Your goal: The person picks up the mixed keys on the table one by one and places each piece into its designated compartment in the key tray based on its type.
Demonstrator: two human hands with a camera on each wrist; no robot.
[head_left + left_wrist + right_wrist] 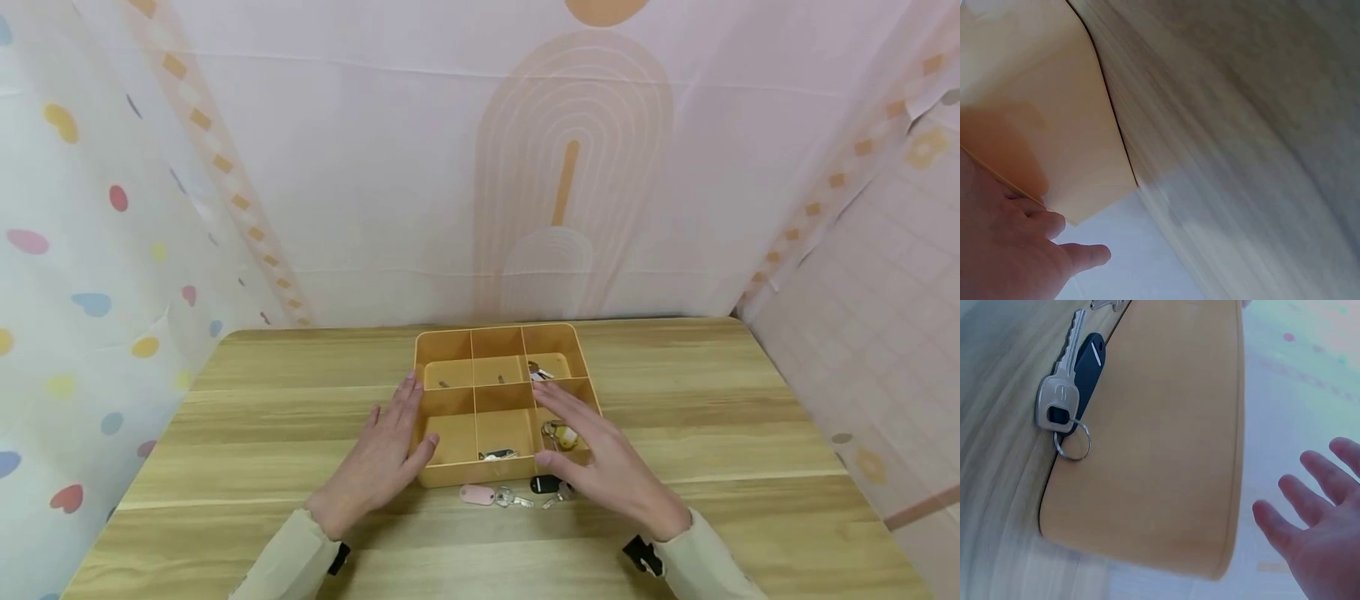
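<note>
An orange six-compartment tray (454,477) sits near the middle of the table. My left hand (381,457) lies along its left wall, fingers extended and thumb reaching over the compartment there; the left wrist view shows those fingers at the rim. Over the tray's right side hovers my right hand (611,467), fingers spread and holding nothing. Below it, the front right compartment contains keys with a yellow tag (566,435). Keys with a dark tag (498,455) lie in the front middle compartment. More keys (540,372) show in the back right one, partly hidden by the divider.
In front of the tray lie a pink key tag (477,495) with a key (512,498), and a black key fob (545,484) with a silver key (1059,400) on a ring. Patterned cloth (375,183) hangs behind the wooden table (300,400) and at both sides.
</note>
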